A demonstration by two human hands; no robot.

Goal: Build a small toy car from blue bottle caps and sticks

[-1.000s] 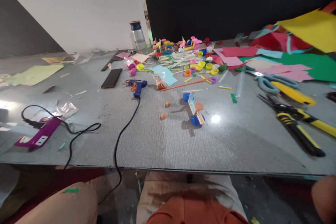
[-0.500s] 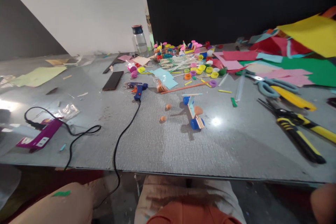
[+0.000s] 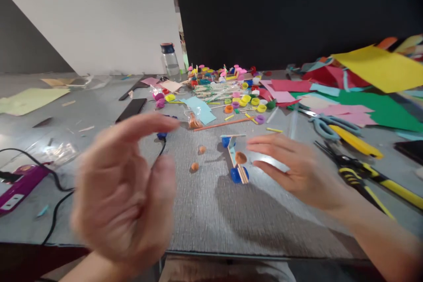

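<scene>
Raised over the left part of the table, my left hand (image 3: pixel 124 189) is open, thumb and index finger curved apart with nothing between them. It partly covers a blue glue gun (image 3: pixel 162 135). My right hand (image 3: pixel 291 165) is open too, its fingertips just right of a small craft car (image 3: pixel 232 155) made of sticks, light blue card and blue bottle-cap wheels. A brown, rounded piece (image 3: pixel 241 157) sits on the car. Two small brown balls, a nearer one (image 3: pixel 194 166) and a farther one (image 3: pixel 202 150), lie left of it.
Pliers (image 3: pixel 350 172), scissors (image 3: pixel 325 124) and a yellow cutter (image 3: pixel 357 141) lie at right near coloured paper (image 3: pixel 380 68). Bottle caps and sticks (image 3: pixel 218 90) are heaped at the back by a water bottle (image 3: pixel 170 62). A purple power strip (image 3: pixel 24 185) is at left.
Both hands have come up over the table, the right one beside the craft car and the left one in front of the glue gun. The camera view has shifted slightly.
</scene>
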